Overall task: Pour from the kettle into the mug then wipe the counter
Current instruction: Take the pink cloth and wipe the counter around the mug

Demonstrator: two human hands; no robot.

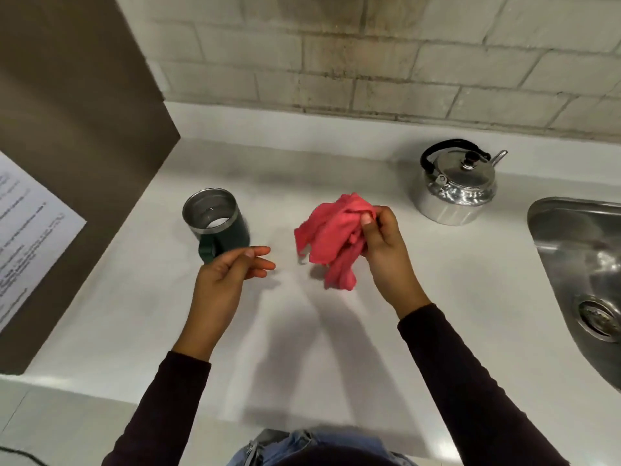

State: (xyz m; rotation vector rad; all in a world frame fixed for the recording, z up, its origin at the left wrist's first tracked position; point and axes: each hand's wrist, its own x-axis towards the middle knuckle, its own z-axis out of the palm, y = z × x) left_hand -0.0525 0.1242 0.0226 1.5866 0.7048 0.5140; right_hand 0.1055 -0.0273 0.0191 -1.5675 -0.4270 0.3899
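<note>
Pale brick wall (369,62), brown cabinet side (67,112), steel sink (571,230) at right.

Bright overhead light, soft arm shadows on the counter (336,348), wide-angle bending at edges.

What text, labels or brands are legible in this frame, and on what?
Nothing can be quoted.
White printed sheet on the brown panel at left: several lines of dark print, too blurred to read.
Dark green metal mug: no legible marking.
Shiny steel kettle with black handle: no visible brand.
Crumpled red cloth and stainless sink: no text.
</note>
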